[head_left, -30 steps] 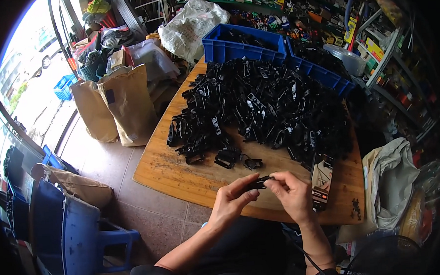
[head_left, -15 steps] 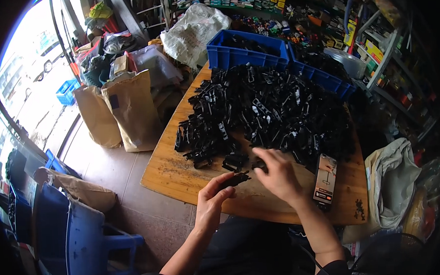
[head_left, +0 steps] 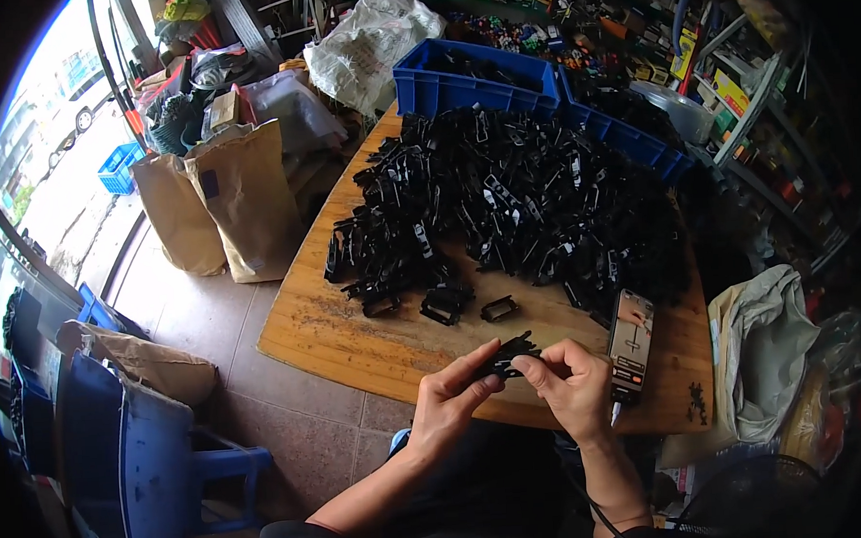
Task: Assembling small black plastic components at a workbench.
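Note:
Above the near edge of the wooden table point(head_left: 322, 343), my two hands meet on a black plastic part point(head_left: 513, 354) with thin prongs at its top. My left hand point(head_left: 449, 397) pinches its left side between thumb and fingers. The thumb and bent fingers of my right hand point(head_left: 575, 388) close on its right side. Fingers cover much of the part. Just beyond lie a black rectangular plastic frame point(head_left: 499, 309) and another black frame point(head_left: 442, 307). A big heap of similar black plastic parts point(head_left: 514, 196) spreads behind them.
A lit phone point(head_left: 632, 346) lies right of my hands, small black bits point(head_left: 697, 403) near the right corner. Blue crates point(head_left: 475, 96) border the heap. Brown paper bags point(head_left: 242, 206) and a blue stool point(head_left: 232, 474) stand left, a pale sack point(head_left: 761, 359) right.
My right hand has come back from the black frame beyond, now lying free on the table, and has joined my left hand on the part. The left hand has shifted right; the view has tilted slightly.

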Demonstrator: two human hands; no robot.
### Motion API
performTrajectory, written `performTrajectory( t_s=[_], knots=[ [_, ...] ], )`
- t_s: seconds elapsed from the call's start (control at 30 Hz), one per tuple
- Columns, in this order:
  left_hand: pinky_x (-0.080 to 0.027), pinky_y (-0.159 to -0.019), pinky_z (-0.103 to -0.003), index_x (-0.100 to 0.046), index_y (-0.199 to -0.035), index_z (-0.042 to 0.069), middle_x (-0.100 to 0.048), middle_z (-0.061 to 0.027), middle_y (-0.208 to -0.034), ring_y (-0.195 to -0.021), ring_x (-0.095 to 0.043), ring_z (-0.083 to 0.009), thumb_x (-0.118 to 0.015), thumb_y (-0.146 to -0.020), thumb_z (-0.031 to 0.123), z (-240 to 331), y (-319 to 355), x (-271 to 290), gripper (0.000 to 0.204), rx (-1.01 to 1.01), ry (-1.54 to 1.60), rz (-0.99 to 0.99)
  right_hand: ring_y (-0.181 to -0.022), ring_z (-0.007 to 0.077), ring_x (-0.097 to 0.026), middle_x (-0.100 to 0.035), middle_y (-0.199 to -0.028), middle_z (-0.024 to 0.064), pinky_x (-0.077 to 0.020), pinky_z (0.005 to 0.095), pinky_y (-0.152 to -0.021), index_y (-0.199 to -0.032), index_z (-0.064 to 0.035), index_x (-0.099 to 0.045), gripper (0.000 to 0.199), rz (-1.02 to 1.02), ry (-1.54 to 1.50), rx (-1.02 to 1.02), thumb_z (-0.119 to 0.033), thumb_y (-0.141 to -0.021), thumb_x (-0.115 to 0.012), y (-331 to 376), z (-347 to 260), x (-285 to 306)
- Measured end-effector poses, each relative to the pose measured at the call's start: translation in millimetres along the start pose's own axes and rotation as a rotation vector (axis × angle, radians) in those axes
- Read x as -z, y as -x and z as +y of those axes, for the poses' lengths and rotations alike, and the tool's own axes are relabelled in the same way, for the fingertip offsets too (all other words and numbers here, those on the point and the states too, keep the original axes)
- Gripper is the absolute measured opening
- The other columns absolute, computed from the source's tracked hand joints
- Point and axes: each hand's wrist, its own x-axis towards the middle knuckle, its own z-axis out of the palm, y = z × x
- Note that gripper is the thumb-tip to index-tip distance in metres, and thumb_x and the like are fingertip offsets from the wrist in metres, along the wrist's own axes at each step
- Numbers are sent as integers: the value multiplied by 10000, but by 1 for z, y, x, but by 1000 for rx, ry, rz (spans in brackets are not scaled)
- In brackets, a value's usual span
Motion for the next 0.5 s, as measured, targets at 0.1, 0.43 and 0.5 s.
performTrajectory(
  t_s=[0.1,0.43,0.5],
  knots=[
    [-457,-850,-249,-505,-1255,5,-601,-72,-1075,-920,-590,-128,-605,-840,23,-3,3,0,428,-4,-18,5,-477,53,-478,-562,-555,14,-371,215,-430,-665,-23,-579,249,11,28,22,-176,-745,-759,1,2,1],
    [-465,-734,-228,-562,-1077,0,-623,-67,-972,-829,-579,-108,-656,-807,60,-8,2,8,292,-63,21,127,-547,69,-510,-573,-654,24,-404,215,-490,-769,-12,-605,276,-162,64,190,-226,-726,-774,2,4,-2],
    [-465,-688,-227,-555,-1041,13,-627,-62,-919,-788,-570,-100,-664,-800,61,-4,1,9,269,-87,63,125,-656,60,-540,-594,-765,25,-434,198,-570,-890,1,-613,295,-169,-143,42,-253,-787,-722,1,7,-2]
  ],
)
